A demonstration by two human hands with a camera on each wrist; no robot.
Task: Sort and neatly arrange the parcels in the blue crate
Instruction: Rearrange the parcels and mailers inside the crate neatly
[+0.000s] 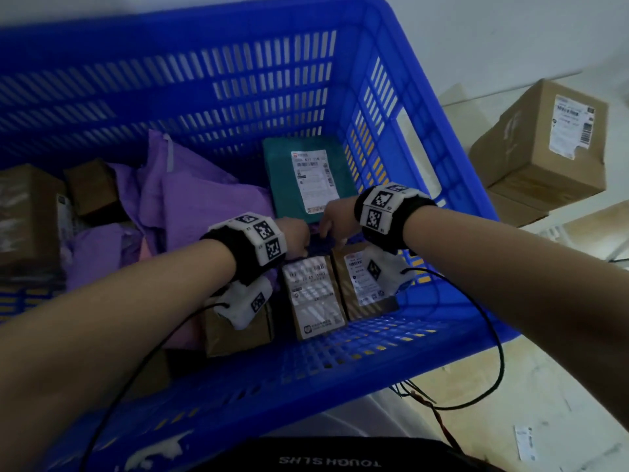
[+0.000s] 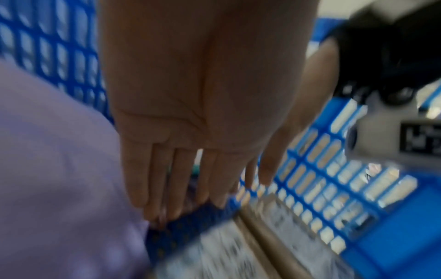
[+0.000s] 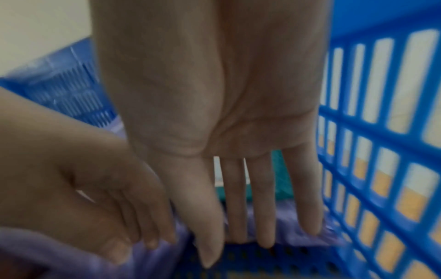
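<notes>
Inside blue crate: purple mailers, teal parcel, cardboard bxs.

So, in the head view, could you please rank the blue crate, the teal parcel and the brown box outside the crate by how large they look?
1. blue crate, by far the largest.
2. brown box outside the crate and teal parcel: they look alike, so I won't rank them.
</notes>
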